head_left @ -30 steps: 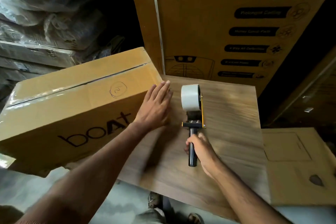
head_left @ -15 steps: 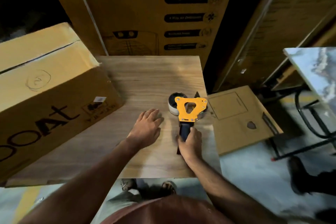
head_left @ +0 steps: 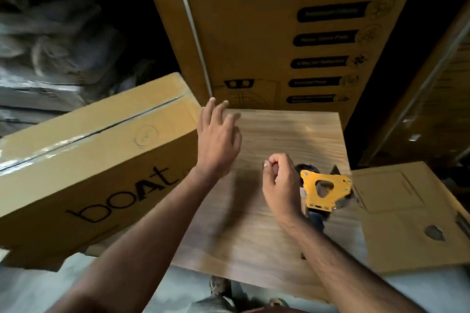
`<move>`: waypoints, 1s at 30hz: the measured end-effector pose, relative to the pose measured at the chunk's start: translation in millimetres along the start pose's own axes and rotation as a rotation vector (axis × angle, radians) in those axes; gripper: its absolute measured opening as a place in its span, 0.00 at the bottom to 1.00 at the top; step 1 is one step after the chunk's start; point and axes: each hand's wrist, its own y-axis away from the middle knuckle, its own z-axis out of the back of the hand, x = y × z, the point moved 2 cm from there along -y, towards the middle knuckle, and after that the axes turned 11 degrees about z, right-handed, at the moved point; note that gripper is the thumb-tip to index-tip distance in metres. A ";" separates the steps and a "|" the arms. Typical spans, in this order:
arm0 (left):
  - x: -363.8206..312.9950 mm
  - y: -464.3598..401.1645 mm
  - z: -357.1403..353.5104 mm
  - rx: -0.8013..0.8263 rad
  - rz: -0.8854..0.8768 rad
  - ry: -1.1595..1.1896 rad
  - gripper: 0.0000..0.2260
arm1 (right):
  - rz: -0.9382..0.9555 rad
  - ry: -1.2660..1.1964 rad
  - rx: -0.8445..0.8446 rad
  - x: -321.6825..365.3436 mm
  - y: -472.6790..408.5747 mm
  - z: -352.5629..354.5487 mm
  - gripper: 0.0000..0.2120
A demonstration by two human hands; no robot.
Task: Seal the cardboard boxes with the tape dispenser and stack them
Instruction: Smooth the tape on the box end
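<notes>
A long cardboard box [head_left: 84, 160] printed "boAt" lies on the left of the wooden table [head_left: 279, 134], with clear tape shining along its top seam. My left hand [head_left: 218, 140] hovers with fingers spread just right of the box's end, touching nothing. The yellow tape dispenser [head_left: 324, 190] lies on its side at the table's right edge. My right hand [head_left: 281, 183] is lifted just left of the dispenser, fingers loosely curled and holding nothing; it hides part of the tape roll.
A tall cardboard carton [head_left: 292, 33] marked "Home Appliances" stands behind the table. A flat cardboard box [head_left: 412, 216] sits lower at the right. Plastic-wrapped bundles [head_left: 50, 40] pile up at the back left. Grey floor [head_left: 38, 290] lies below the table's near edge.
My right hand has let go of the dispenser's handle and lifted to its left. My left hand rose off the table toward the box's end. The view swung back left.
</notes>
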 end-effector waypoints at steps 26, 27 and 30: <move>76.2 17.2 46.6 0.445 -0.033 0.174 0.30 | -0.042 -0.325 -0.136 52.7 -47.5 -64.7 0.09; 77.3 13.6 48.0 0.415 0.042 0.270 0.27 | -0.055 -0.347 -0.126 53.4 -54.2 -64.0 0.09; 68.9 9.4 41.5 0.342 0.167 0.058 0.26 | -0.108 -0.333 0.025 48.6 -78.0 -68.2 0.12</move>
